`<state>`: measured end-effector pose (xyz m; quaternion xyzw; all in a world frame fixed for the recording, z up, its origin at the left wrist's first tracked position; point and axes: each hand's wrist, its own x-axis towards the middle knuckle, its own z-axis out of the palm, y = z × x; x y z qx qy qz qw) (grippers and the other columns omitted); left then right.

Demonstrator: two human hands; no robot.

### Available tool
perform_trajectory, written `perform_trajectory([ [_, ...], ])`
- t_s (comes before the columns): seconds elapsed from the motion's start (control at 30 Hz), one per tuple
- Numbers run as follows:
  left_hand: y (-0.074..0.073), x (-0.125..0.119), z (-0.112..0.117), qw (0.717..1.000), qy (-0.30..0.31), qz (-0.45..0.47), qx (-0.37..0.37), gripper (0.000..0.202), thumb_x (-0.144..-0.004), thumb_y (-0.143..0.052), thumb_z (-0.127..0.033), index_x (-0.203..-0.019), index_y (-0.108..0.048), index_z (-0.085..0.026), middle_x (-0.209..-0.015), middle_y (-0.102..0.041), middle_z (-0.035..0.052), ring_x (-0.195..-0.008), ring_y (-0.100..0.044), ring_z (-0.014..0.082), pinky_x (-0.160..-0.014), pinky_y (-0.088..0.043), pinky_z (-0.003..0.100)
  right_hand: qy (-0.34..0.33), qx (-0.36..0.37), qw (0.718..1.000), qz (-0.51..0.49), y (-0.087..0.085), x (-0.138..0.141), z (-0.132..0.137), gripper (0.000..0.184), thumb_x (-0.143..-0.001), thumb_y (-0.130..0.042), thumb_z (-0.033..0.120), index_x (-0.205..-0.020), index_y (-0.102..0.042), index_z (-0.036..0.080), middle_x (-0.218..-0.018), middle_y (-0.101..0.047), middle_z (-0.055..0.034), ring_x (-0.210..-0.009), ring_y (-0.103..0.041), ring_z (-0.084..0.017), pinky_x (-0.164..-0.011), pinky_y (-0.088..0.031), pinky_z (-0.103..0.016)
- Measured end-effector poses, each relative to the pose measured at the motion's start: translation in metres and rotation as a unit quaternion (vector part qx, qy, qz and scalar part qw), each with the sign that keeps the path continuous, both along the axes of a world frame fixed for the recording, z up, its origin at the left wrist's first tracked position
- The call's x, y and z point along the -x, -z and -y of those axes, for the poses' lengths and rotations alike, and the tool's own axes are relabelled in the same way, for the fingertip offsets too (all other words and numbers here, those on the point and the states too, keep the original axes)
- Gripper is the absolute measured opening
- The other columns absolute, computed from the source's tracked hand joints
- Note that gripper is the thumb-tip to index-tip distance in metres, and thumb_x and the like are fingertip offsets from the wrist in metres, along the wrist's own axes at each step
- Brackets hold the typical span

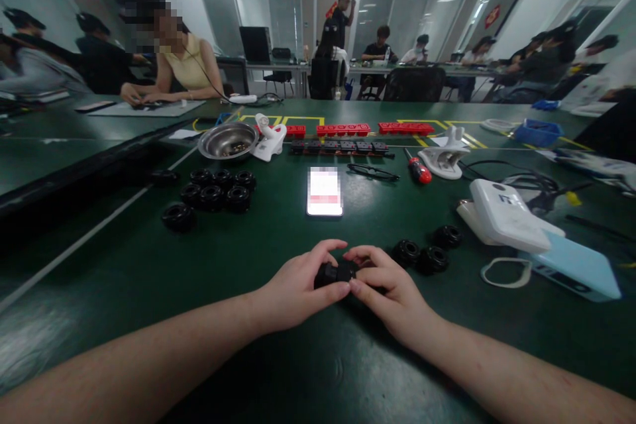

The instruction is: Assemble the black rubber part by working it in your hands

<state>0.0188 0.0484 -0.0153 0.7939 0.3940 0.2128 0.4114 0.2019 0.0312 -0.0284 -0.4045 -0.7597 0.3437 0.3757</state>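
Between my two hands is a small black part, low over the green table and partly covered by fingers. My left hand wraps round its left side, thumb along the near face. From the right, my right hand pinches its other end with thumb and fingertips. What kind of part it is, I cannot make out. Just right of my right hand lie three black ring-shaped pieces. Several more black ring-shaped pieces stand grouped at the left. A lit phone lies straight beyond my hands.
Farther back are a metal bowl, red strips, a row of black parts, glasses and a red-black screwdriver. White devices and a light blue box occupy the right. A person sits across the table.
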Motion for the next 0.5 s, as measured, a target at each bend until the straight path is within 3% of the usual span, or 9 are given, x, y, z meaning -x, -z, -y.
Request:
perform_trajectory([
  [0.2,-0.0009,0.0004,-0.0018,0.999,-0.009,0.038,0.03,0.038,-0.084,-0.04,-0.038,-0.118,-0.038,-0.021,-0.088,-0.059,0.002,-0.081,-0.055,0.0166,-0.076,-0.041,0.032,-0.024,-0.022,0.999,0.011,-0.0013,-0.0006,0.0024,0.008,-0.075,-0.06,0.026,-0.07,-0.064,0.021,-0.105,-0.051,-0.0054,-0.099,-0.048,-0.021,-0.084,-0.041,-0.038],
  [0.3,0.0016,-0.0001,-0.0025,0.999,-0.02,0.03,0.031,0.038,-0.081,-0.046,-0.038,-0.115,-0.041,-0.022,-0.086,-0.057,0.0012,-0.078,-0.055,0.0163,-0.073,-0.042,0.031,-0.038,-0.018,0.999,0.018,-0.0028,-0.0015,0.0034,0.017,-0.08,-0.054,0.03,-0.069,-0.063,0.02,-0.105,-0.05,-0.0057,-0.1,-0.048,-0.021,-0.085,-0.04,-0.038],
  [0.4,0.0044,-0.0002,-0.002,0.999,-0.019,0.038,0.025,0.048,-0.076,-0.054,-0.033,-0.119,-0.035,-0.024,-0.093,-0.056,0.0014,-0.086,-0.054,0.0172,-0.081,-0.04,0.033,-0.042,-0.007,0.999,0.023,-0.0036,-0.0021,0.0038,0.032,-0.087,-0.041,0.034,-0.07,-0.063,0.019,-0.103,-0.051,-0.0058,-0.097,-0.049,-0.02,-0.084,-0.04,-0.037],
  [0.5,0.0055,0.0001,-0.0008,0.998,-0.011,0.054,0.018,0.059,-0.071,-0.06,-0.027,-0.122,-0.03,-0.025,-0.098,-0.053,0.0014,-0.091,-0.053,0.017,-0.084,-0.039,0.033,-0.023,-0.004,1.0,0.021,-0.0025,-0.0016,0.0029,0.035,-0.088,-0.037,0.035,-0.071,-0.064,0.02,-0.102,-0.051,-0.0059,-0.096,-0.049,-0.02,-0.084,-0.04,-0.037],
])
